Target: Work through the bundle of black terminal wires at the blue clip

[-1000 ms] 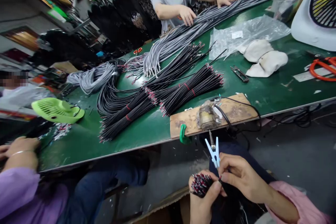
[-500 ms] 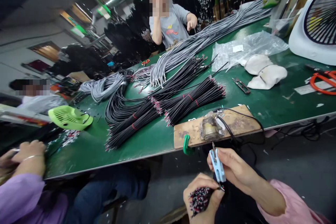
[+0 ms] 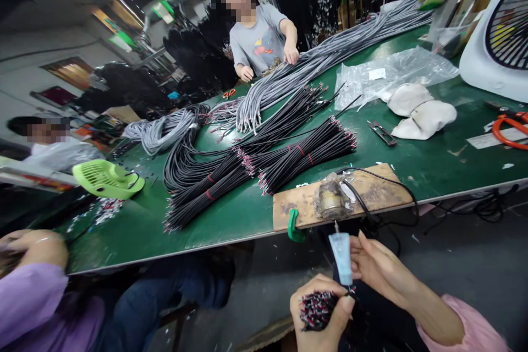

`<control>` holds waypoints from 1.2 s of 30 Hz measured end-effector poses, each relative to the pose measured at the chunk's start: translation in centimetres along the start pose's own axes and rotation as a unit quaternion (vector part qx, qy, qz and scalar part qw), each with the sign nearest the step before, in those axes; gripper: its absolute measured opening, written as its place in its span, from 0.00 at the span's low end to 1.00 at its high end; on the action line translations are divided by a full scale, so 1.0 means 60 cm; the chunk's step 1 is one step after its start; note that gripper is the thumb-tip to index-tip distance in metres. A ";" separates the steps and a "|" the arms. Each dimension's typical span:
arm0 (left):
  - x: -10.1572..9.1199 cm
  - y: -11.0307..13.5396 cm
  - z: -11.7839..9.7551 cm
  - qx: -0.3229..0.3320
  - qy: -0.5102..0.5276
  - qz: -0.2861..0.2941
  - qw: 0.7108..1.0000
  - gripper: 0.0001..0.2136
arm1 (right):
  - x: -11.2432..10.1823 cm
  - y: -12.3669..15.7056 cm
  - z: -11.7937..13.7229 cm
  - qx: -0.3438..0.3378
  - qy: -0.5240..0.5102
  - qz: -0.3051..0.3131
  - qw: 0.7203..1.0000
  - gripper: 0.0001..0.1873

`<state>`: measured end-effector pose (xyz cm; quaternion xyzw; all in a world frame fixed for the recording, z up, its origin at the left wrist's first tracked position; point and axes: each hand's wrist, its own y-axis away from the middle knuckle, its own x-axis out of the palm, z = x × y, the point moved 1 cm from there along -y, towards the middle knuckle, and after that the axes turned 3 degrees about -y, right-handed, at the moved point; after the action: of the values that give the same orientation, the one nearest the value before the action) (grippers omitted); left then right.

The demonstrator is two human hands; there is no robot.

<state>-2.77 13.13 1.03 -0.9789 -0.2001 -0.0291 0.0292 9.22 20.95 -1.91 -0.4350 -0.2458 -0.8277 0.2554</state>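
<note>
My left hand (image 3: 319,313) is closed around a bundle of thin black cables (image 3: 317,309), whose stripped ends show red, white and black wires. Between its thumb and forefinger a wire end rises to a light blue clip (image 3: 341,258), which looks smeared by motion. A thin metal shaft joins the clip's top to a small motor (image 3: 331,202) on a wooden board (image 3: 381,190). Just right of the clip is my right hand (image 3: 381,267), its thumb and fingers apart; nothing is seen in its grasp.
Black cable bundles (image 3: 206,192) and grey cables (image 3: 289,74) cover the green table (image 3: 243,217). Snips (image 3: 381,133), a white cloth item (image 3: 423,110), orange-handled scissors (image 3: 511,129) and a white fan (image 3: 484,49) are at right. A co-worker's purple sleeve (image 3: 31,308) is at left.
My right fingers have let go of the blue clip and spread apart beside it. The clip has turned and blurred. The co-worker across the table has lowered a hand from the face towards the cables.
</note>
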 end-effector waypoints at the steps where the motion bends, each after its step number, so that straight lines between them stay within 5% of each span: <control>1: -0.002 0.001 -0.001 0.008 -0.010 0.008 1.000 0.05 | -0.007 0.004 0.001 -0.010 0.025 -0.003 1.000 0.21; 4: -0.006 0.007 0.000 0.020 -0.013 0.032 0.999 0.05 | -0.019 0.023 0.009 -0.048 0.165 -0.025 0.985 0.16; 7: -0.009 0.025 0.012 -0.018 0.009 0.038 0.999 0.09 | -0.010 0.042 0.020 -0.092 0.325 -0.029 0.941 0.12; 12: -0.006 0.056 0.033 -0.150 -0.004 -0.040 0.988 0.14 | 0.033 0.065 0.031 -0.212 0.497 0.067 0.839 0.06; 14: -0.002 0.057 0.033 -0.151 -0.015 -0.063 0.986 0.15 | 0.044 0.069 0.031 -0.232 0.524 0.074 0.816 0.05; 25: -0.017 0.074 0.047 -0.183 0.031 -0.058 0.981 0.15 | 0.025 0.076 0.018 -0.210 0.477 0.043 0.852 0.09; 36: -0.008 0.073 0.035 -0.202 0.062 -0.059 0.976 0.14 | 0.035 0.084 0.021 -0.284 0.511 0.051 0.809 0.06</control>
<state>-1.40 9.09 -1.32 -0.9476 -0.2449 -0.1310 -0.1581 12.16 17.53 1.42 -0.0141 0.1891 -0.9492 0.2513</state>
